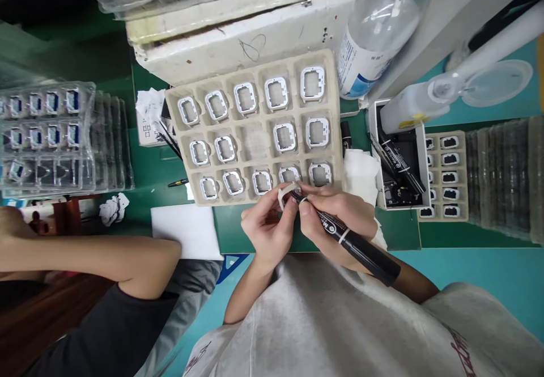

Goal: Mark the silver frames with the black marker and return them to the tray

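Between the fingertips of my left hand (272, 227) is a small white square frame (285, 194), tilted on edge. My right hand (340, 218) is closed around a black marker pen (365, 252), whose tip end meets the frame or lies just beside it; the exact contact is hidden by my fingers. Just beyond my hands lies a beige moulded tray (255, 122) with rows of pockets. Nearly every pocket holds a similar white-and-silver frame (277, 93); one pocket in the middle row has none.
A clear bottle (378, 37) and a white box of markers (402, 167) stand to the right. Stacked clear trays (46, 139) are at left, near a co-worker's arm (127, 258). A white box (238, 42) backs the tray. White cloth (185, 229) lies at front left.
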Motion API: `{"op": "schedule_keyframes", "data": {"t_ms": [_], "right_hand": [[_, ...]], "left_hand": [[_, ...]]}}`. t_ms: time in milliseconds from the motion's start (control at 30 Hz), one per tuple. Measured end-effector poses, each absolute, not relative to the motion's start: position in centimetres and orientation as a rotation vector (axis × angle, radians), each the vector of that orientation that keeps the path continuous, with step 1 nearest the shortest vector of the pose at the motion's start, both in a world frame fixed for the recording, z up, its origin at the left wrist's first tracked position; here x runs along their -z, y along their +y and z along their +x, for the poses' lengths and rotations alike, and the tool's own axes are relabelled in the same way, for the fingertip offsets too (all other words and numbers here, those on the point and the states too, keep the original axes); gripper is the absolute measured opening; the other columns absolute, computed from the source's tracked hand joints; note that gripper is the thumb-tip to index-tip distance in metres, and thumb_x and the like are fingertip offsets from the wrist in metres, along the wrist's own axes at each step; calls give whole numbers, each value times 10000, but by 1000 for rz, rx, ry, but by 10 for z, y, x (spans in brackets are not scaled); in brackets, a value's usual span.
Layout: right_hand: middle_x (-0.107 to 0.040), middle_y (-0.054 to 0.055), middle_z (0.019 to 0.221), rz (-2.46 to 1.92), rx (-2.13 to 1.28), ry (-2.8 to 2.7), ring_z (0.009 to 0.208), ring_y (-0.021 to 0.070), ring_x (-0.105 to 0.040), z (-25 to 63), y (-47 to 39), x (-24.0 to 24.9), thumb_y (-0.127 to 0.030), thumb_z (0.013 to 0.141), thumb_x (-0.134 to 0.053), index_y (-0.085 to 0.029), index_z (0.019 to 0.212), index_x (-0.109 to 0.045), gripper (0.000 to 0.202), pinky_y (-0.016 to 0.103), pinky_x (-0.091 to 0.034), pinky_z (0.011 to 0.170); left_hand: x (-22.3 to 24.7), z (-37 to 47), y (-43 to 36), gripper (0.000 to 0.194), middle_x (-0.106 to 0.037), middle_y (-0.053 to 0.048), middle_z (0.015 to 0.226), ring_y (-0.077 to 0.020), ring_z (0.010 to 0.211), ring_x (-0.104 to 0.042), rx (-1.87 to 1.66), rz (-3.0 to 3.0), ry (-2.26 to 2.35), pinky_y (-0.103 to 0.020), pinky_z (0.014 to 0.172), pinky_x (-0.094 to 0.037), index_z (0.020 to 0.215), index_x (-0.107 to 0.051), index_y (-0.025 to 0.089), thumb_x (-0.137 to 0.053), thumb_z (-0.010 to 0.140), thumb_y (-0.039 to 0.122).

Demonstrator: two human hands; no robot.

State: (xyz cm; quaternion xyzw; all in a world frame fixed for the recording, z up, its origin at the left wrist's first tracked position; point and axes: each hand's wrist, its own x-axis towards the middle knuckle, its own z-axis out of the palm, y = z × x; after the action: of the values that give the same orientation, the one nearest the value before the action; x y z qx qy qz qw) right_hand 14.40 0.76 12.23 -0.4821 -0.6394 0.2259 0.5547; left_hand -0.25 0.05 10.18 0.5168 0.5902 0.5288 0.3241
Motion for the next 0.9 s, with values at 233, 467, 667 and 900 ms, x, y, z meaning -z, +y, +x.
{"op": "schedule_keyframes", "data": {"t_ms": [233, 467, 667, 900], "right_hand": [[-869, -7, 1027, -1122, -575, -1509, 1054, 230, -904, 145, 7, -122, -114, 1072, -793, -254, 1138, -748, 161, 300, -785, 1001], [-844, -26, 958, -1066, -536, -1538, 1015, 220, -904, 146, 10, -120, -79, 1058, -774, -254, 1134, -716, 199, 303, -781, 1018], [-881, 49, 1039, -1024, -531, -1517, 1042, 242, -909, 148, 10, -127, -45, 1076, -774, -218, 1162, -743, 196, 232, -760, 1010], [-871, 1, 966, -1061, -500, -1458, 994, 271, -914, 143, 10, -123, -127, 1068, -799, -257, 1148, -772, 154, 347, -822, 884]], "left_hand": [[-94, -9, -4, 248, -869, -15, 824, -136, 610, -705, -1356, 1367, 1563, -239, 633, -619, 1187, -961, 225, -918, 970, 337], [-91, -11, -4, 255, -860, -12, 812, -147, 605, -703, -1343, 1327, 1582, -256, 622, -624, 1163, -966, 233, -925, 955, 375], [-103, -2, 2, 225, -834, -3, 745, -121, 567, -696, -1337, 1176, 1498, -198, 570, -577, 1087, -956, 214, -961, 942, 386], [-114, 3, 6, 327, -827, -8, 717, -136, 553, -729, -1322, 1037, 1480, -198, 547, -596, 997, -927, 185, -1041, 844, 450]]}}
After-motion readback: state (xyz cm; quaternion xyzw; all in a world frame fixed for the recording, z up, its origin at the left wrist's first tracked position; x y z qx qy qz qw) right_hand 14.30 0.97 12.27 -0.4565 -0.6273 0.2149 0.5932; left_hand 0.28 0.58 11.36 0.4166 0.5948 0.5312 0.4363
